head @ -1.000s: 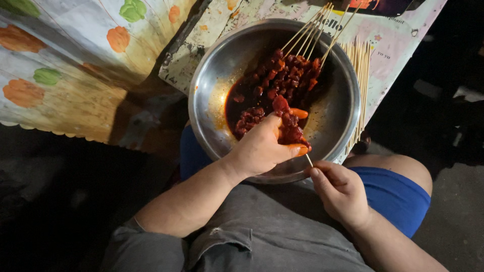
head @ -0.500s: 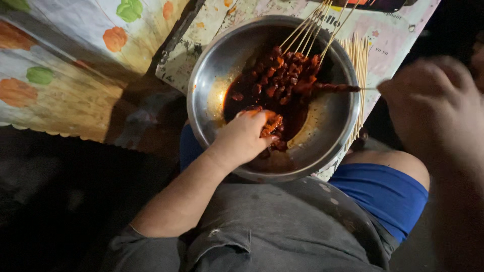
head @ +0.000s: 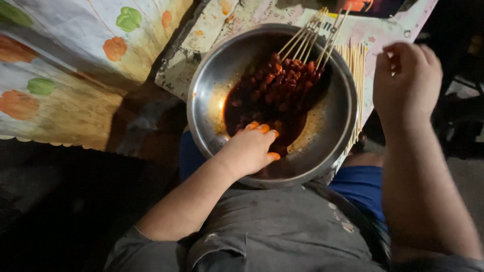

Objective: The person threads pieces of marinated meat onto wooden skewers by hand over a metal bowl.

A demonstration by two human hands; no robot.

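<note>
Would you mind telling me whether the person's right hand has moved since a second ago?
Yes: the right hand left the round steel bowl's near rim and now hovers beyond its right edge.

Both arms are bare to above the elbow. A grey short-sleeved shirt (head: 272, 231) with a stitched chest pocket covers the torso, over blue shorts (head: 360, 189). Orange-red sauce stains the fingertips (head: 263, 128) of the left hand (head: 249, 151).

Your right hand (head: 407, 80) let go of the loaded skewer, which came to lie with the other skewers (head: 297, 63) in the metal bowl (head: 212, 80), and rose beside the bare sticks (head: 353, 60) on the surface. Your left hand (head: 249, 151) left the skewer and dipped its sauce-stained fingertips (head: 262, 128) into the marinated meat (head: 267, 100).
</note>
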